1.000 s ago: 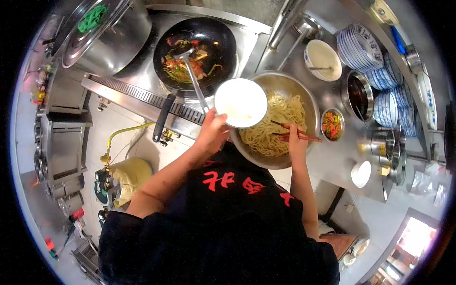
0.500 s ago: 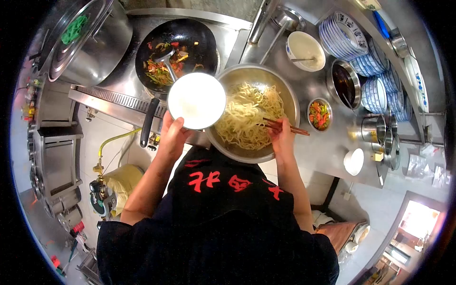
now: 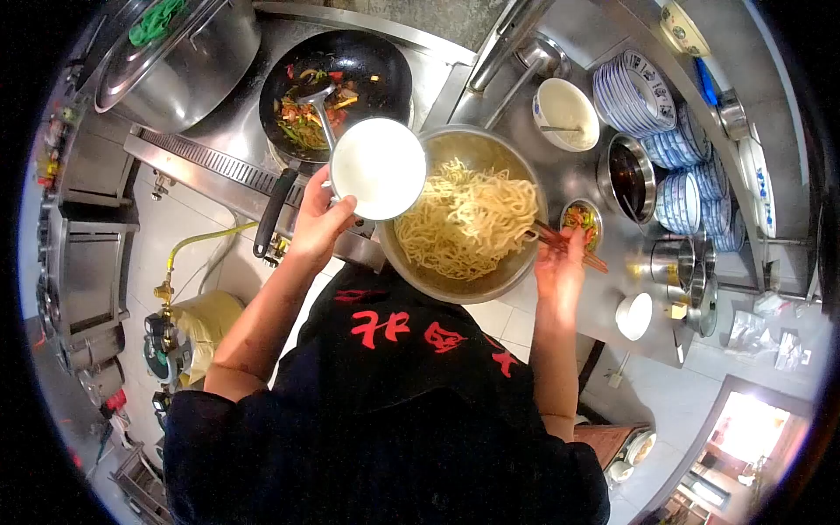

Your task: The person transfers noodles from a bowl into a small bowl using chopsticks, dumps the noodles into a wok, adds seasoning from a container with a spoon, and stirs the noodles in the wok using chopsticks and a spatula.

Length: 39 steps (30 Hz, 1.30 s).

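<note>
My left hand (image 3: 319,223) is closed on the edge of a white bowl (image 3: 380,171), thumb over the rim. The bowl's inside looks plain white, and it hangs between the wok and the noodle basin. Wooden chopsticks (image 3: 597,262) are in my closed right hand (image 3: 561,267). Their tips carry a thick clump of noodles (image 3: 494,210), raised above the rest in the large metal basin (image 3: 459,295). Left of the basin, the black wok (image 3: 382,72) holds cooked vegetable pieces (image 3: 302,122) and a metal ladle (image 3: 317,96), whose handle passes behind the bowl.
A lidded steel pot (image 3: 188,79) stands at the back left. On the right are a cream-coloured bowl (image 3: 569,105), a metal bowl of dark liquid (image 3: 627,175), chopped peppers (image 3: 579,216), stacked blue-and-white bowls (image 3: 678,199) and a small white bowl (image 3: 633,315). The wok handle (image 3: 276,210) sticks out toward me.
My right hand has moved to the right with the chopsticks, and a bigger clump of noodles is now lifted. The white bowl has shifted slightly up and right in view.
</note>
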Tool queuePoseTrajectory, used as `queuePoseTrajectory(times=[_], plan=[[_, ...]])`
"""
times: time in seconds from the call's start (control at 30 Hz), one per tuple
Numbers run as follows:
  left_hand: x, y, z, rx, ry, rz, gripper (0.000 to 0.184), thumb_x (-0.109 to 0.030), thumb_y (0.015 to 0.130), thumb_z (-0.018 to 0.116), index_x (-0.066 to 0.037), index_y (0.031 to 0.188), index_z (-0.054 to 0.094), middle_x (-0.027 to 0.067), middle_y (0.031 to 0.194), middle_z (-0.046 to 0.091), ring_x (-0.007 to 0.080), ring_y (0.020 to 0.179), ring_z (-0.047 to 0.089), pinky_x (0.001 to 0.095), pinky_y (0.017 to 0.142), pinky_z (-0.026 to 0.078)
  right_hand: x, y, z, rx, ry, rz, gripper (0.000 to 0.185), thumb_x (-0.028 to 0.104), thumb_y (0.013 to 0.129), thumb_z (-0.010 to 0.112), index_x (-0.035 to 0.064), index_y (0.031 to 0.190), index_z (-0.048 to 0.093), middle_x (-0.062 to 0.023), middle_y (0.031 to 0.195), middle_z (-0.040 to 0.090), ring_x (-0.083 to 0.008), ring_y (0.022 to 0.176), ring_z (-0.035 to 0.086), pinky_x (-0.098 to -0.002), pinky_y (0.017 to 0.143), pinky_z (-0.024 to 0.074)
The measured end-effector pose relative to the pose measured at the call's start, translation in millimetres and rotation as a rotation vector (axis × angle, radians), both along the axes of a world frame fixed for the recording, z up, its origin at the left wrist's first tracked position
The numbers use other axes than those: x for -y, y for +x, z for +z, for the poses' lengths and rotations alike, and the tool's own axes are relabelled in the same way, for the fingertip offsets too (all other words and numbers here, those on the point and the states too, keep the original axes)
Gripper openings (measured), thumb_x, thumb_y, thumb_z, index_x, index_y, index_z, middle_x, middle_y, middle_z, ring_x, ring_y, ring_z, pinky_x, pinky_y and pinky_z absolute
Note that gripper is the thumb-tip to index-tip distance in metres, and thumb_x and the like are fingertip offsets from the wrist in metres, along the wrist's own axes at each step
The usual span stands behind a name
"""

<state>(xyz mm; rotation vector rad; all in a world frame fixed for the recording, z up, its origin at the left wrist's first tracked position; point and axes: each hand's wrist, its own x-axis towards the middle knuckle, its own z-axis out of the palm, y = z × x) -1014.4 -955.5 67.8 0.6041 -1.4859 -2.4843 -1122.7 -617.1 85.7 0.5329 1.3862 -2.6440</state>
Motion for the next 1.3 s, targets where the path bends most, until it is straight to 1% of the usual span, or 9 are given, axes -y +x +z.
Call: queuePoseTrajectory(times=[0.13,0.17,0.27,0.37,0.47,0.6,0.7,0.9,1.3], plan=[[-2.4,-14.3,-1.1,0.019,-0.078,-0.055,0.068,-0.006,0.08,0.065,-0.011,0.137,0.028,0.0119,0.124,0.046,0.0203,0.102,0.055,0.0318,0.083,0.047,-8.6,-13.4,39.8,-0.083,0.038,-0.006,0.03,0.036,0.093,0.051,0.0057,0.091,0.053,-0.0102,0.086,0.059,-0.0174,0.068,0.055,-0.0297,0.061,0.048],[-6.1,-18.6,-0.2,0.006,-0.095,-0.071,0.068,-0.006,0.08,0.065,-0.01,0.137,0.028,0.0127,0.124,0.046,0.021,0.103,0.054,0.0325,0.084,0.047,-2.4,-14.3,57.5,-0.075,0.127,-0.035,0.031,0.039,0.094,0.047,0.0095,0.085,0.053,-0.0089,0.085,0.062,-0.0124,0.061,0.051,-0.0199,0.046,0.0404],[-15.2,-31.7,-6.3,-0.034,-0.174,-0.11,0.07,-0.005,0.079,0.066,-0.008,0.137,0.026,0.0155,0.122,0.047,0.0237,0.107,0.052,0.0341,0.087,0.046,21.5,-13.4,110.9,-0.158,0.027,-0.127,0.029,0.034,0.095,0.048,0.0091,0.084,0.056,-0.0091,0.085,0.062,-0.011,0.068,0.052,-0.02,0.059,0.0451],[-27.6,-41.1,-11.6,-0.071,-0.214,-0.183,0.069,-0.008,0.081,0.065,-0.007,0.138,0.026,0.0126,0.123,0.046,0.021,0.108,0.05,0.0357,0.09,0.044,14.6,-13.0,138.8,-0.323,-0.112,0.109,0.026,0.029,0.095,0.049,0.0061,0.084,0.057,-0.0052,0.088,0.06,-0.0091,0.071,0.052,-0.0185,0.063,0.045],[-42.2,-46.4,-15.2,-0.102,-0.036,-0.284,0.068,-0.01,0.082,0.063,-0.01,0.139,0.026,0.0116,0.123,0.047,0.0212,0.111,0.047,0.0355,0.091,0.044,33.1,-12.1,162.6,-0.272,-0.032,-0.081,0.025,0.027,0.095,0.051,0.0047,0.085,0.057,-0.0017,0.081,0.057,-0.0075,0.069,0.049,-0.0182,0.068,0.0447],[-61.2,-43.2,-8.9,-0.008,0.232,-0.335,0.068,-0.01,0.085,0.061,-0.014,0.141,0.022,0.0077,0.123,0.049,0.0173,0.106,0.053,0.0311,0.083,0.049,17.1,-15.8,131.4,-0.437,-0.086,0.102,0.027,0.036,0.093,0.052,0.0109,0.089,0.059,-0.0065,0.092,0.062,-0.0215,0.095,0.056,-0.0334,0.085,0.0414],[-64.8,-39.4,-5.4,-0.037,0.424,-0.395,0.066,-0.012,0.087,0.059,-0.019,0.141,0.021,0.0046,0.124,0.05,0.017,0.108,0.053,0.0336,0.085,0.048,35.9,-2.4,111.4,-0.378,0.054,0.108,0.03,0.036,0.094,0.05,0.0074,0.09,0.06,-0.0072,0.087,0.063,-0.018,0.078,0.061,-0.0289,0.067,0.0484],[-61.5,-31.2,-7.2,-0.022,0.581,-0.436,0.064,-0.012,0.088,0.057,-0.021,0.141,0.022,0.0058,0.126,0.049,0.0208,0.11,0.052,0.0363,0.089,0.046,64.1,17.4,88.3,-0.578,0.842,0.44,0.032,0.027,0.096,0.045,0.0,0.091,0.06,-0.0089,0.091,0.064,-0.0141,0.062,0.062,-0.027,0.056,0.0523],[-8.5,-23.0,-19.1,0.026,0.571,-0.231,0.058,-0.027,0.084,0.061,-0.014,0.133,0.035,0.0085,0.13,0.046,0.0265,0.118,0.046,0.0419,0.096,0.041,-0.9,32.4,84.6,-0.668,0.541,0.092,0.032,0.027,0.097,0.042,-0.003,0.093,0.054,-0.0234,0.098,0.061,-0.0227,0.063,0.062,-0.0312,0.054,0.0519]])
